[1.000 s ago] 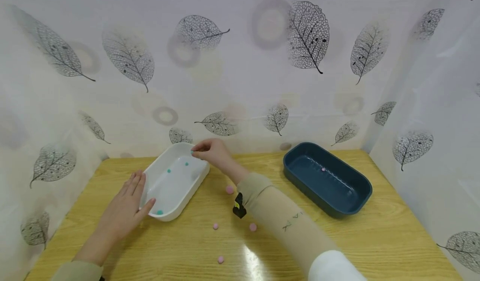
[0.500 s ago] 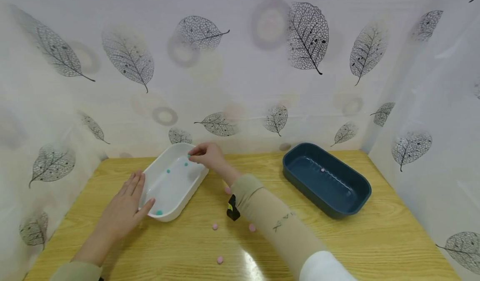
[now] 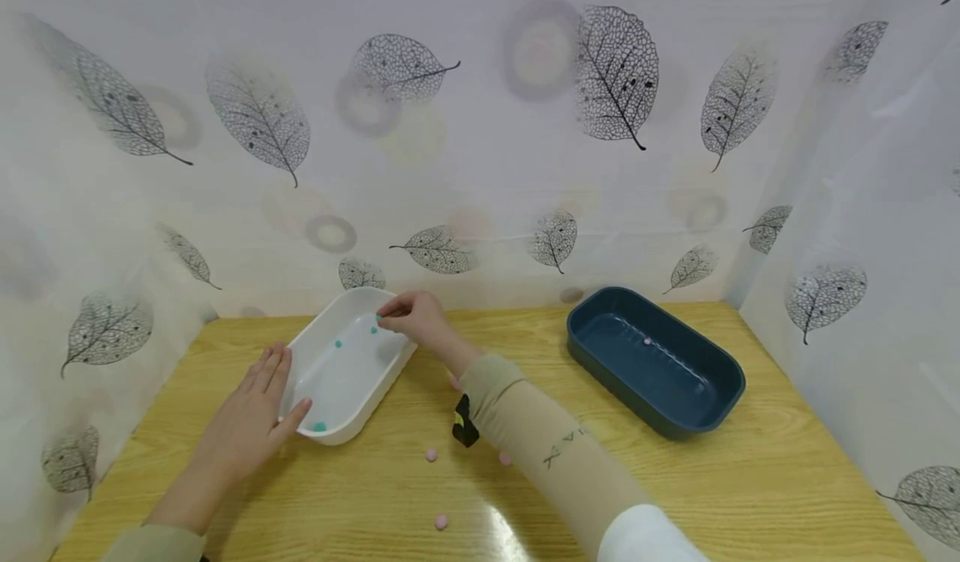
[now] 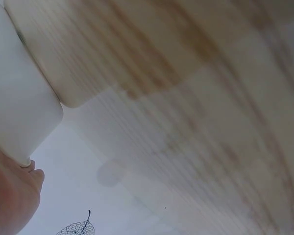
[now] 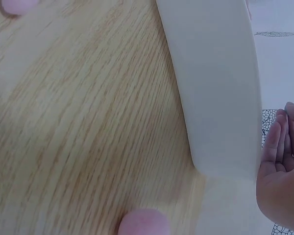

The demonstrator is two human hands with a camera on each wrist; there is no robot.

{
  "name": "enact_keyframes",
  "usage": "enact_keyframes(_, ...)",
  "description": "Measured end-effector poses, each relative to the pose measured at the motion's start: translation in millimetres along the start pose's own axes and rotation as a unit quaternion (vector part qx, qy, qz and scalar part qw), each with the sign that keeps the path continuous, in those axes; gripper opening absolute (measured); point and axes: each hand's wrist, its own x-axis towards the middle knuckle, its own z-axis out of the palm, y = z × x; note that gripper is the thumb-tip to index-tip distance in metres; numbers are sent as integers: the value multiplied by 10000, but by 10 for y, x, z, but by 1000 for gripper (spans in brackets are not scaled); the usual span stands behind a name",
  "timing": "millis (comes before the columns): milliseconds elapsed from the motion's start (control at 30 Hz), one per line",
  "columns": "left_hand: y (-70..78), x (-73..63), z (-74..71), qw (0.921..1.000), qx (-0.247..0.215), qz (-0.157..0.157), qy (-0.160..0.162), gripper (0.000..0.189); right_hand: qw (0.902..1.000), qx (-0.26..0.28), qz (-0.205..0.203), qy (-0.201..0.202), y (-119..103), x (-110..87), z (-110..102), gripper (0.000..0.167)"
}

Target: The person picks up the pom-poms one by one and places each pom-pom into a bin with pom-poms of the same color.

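Observation:
A white rectangular dish [image 3: 341, 383] stands at the left of the table, with small teal balls [image 3: 338, 343] on its floor. My left hand [image 3: 251, 412] rests along its left side, fingers straight and thumb over the near rim. The left wrist view catches part of that hand [image 4: 12, 196] beside the dish wall [image 4: 19, 83]. Over the dish's far right end, my right hand [image 3: 422, 320] pinches a teal ball [image 3: 378, 318] between thumb and fingertips. In the right wrist view the fingers [image 5: 270, 142] are pressed together past the dish wall [image 5: 213, 88], the ball mostly hidden.
A dark blue dish [image 3: 652, 370] stands at the right with a pink ball [image 3: 647, 341] inside. Several pink balls [image 3: 441, 522] lie on the wooden table [image 3: 360, 504] between the dishes, one partly behind the right forearm. A leaf-patterned curtain [image 3: 480, 170] encloses the back and sides.
My right hand has moved slightly left and down into the far end of the white dish, still pinching the teal ball. The left hand has stayed in place.

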Motion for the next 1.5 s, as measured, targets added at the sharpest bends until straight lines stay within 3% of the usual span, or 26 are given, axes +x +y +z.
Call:
enact_keyframes(333, -21, -11, 28, 10000, -33, 30, 57, 85, 9999, -99, 117, 63, -16, -16, 7, 14)
enact_keyframes(933, 10, 12, 0, 10000, -54, -7, -50, 86, 9988, 417, 57, 248, 28, -8, -18, 20)
enact_keyframes(1500, -8, -9, 20, 10000, -38, 1, 12, 85, 9981, 514, 21, 329, 47, -69, -231, 22)
